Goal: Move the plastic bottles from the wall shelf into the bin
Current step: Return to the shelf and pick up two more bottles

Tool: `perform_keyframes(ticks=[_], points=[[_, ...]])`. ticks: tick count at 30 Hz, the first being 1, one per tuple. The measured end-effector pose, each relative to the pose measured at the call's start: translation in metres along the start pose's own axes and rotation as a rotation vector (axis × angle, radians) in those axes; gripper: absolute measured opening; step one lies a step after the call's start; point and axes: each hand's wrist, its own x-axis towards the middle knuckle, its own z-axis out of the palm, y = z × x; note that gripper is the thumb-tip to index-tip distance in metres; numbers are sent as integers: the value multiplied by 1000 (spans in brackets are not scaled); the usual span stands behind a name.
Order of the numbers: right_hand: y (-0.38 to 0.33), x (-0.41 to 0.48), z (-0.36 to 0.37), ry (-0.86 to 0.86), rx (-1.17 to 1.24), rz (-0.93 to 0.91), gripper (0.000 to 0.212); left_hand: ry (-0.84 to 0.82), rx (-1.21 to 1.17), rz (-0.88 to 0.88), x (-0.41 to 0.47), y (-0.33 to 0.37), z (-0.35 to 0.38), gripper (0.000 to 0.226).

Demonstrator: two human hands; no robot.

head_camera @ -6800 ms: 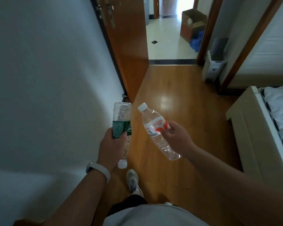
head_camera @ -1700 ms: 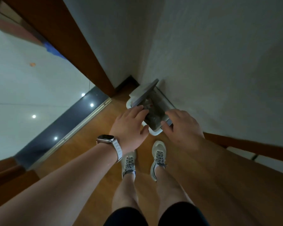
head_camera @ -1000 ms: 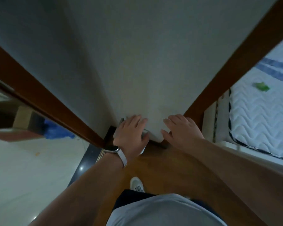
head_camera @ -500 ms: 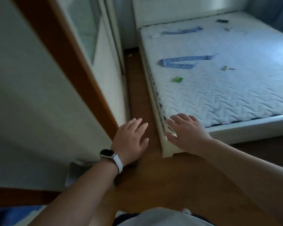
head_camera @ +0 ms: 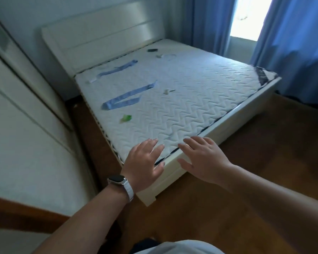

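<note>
No plastic bottle, wall shelf or bin shows in the head view. My left hand [head_camera: 145,163], with a pale watch on its wrist, hovers open with fingers spread over the near corner of the bed. My right hand [head_camera: 203,159] is beside it, also open and holding nothing, above the bed's foot edge.
A white bed frame [head_camera: 173,173] with a bare quilted mattress [head_camera: 182,99] fills the middle; blue strips [head_camera: 128,97] and small scraps lie on it. White wardrobe doors [head_camera: 26,99] stand at left. Blue curtains [head_camera: 292,43] hang at the right. Brown wooden floor [head_camera: 246,180] lies around the bed.
Both hands let go of the bottles at the bin by the wall. The view has since swung right, from the wall corner across the wardrobe to the bed; both hands stay open.
</note>
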Motion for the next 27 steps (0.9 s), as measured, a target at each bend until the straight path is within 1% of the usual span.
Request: perform_keyframes(ticks=[4, 9, 15, 19, 22, 27], points=[[27, -3, 0, 8, 6, 87, 57, 17, -7, 109, 42, 11, 12, 51], [65, 6, -1, 52, 17, 194, 54, 19, -56, 212, 100, 21, 35, 51], [120, 41, -1, 63, -45, 329, 54, 20, -121, 345, 198, 13, 66, 50], [148, 76, 3, 31, -74, 419, 53, -14, -168, 409, 259, -1, 87, 50], [171, 99, 5, 50, -97, 499, 53, -31, -202, 458, 302, -9, 100, 50], [214, 108, -7, 111, -138, 694, 57, -91, -302, 546, 375, 14, 120, 55]])
